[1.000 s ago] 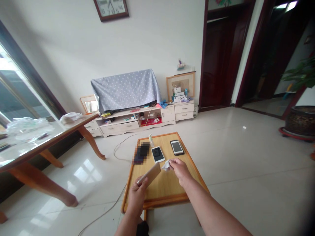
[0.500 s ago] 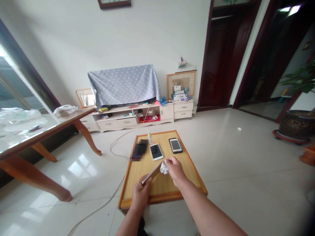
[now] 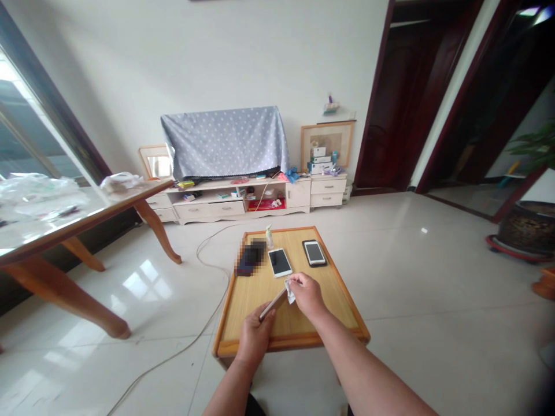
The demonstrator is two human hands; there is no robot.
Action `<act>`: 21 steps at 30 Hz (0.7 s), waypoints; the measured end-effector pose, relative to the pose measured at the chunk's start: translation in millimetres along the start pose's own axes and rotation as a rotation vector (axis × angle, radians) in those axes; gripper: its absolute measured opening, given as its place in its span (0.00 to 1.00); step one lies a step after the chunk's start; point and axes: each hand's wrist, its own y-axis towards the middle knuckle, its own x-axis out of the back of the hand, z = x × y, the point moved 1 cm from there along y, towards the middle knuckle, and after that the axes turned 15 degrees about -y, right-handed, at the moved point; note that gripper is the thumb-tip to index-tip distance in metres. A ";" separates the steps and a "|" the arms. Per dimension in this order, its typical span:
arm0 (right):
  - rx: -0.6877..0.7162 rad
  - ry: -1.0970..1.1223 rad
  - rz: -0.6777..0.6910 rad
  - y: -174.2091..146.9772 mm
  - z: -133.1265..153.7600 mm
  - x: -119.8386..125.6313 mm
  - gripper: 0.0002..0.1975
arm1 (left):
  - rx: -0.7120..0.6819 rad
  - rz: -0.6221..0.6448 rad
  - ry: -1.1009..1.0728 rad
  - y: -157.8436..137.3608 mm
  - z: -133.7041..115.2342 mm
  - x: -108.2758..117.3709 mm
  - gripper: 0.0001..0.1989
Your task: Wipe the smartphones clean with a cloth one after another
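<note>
Through the head camera I see my two hands above a low wooden table [image 3: 247, 297]. My left hand [image 3: 255, 335] is gripping a slim device [image 3: 274, 304], which looks like a phone; the fingers close around its near end. The device is tilted and I see it almost from its edge, so I cannot tell what its faces show. It is above the near half of the tabletop, between the two hands.

My right hand [image 3: 307, 296] pinches a small white cloth [image 3: 290, 292], maybe a tissue, between thumb and fingers. This cloth hangs at the far end of the device and seems to touch it; how much it presses, I cannot tell.

Beyond the hands, a white phone [image 3: 280, 263] with a dark screen lies flat on the table. To the right of it, a second phone [image 3: 314, 252] lies on a black case [image 3: 321, 264]. Just behind the white phone stands a small clear bottle [image 3: 269, 237] with a pale green top. At the left edge there is a dark object [image 3: 252, 257], blurred by large pixels, so I cannot name it. On the floor, a thin cable [image 3: 191, 342] runs to the left of the table.
</note>
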 end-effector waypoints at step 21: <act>0.272 -0.255 0.114 -47.6 45.8 -24.9 0.07 | -0.054 0.008 0.050 1.2 12.8 4.8 0.13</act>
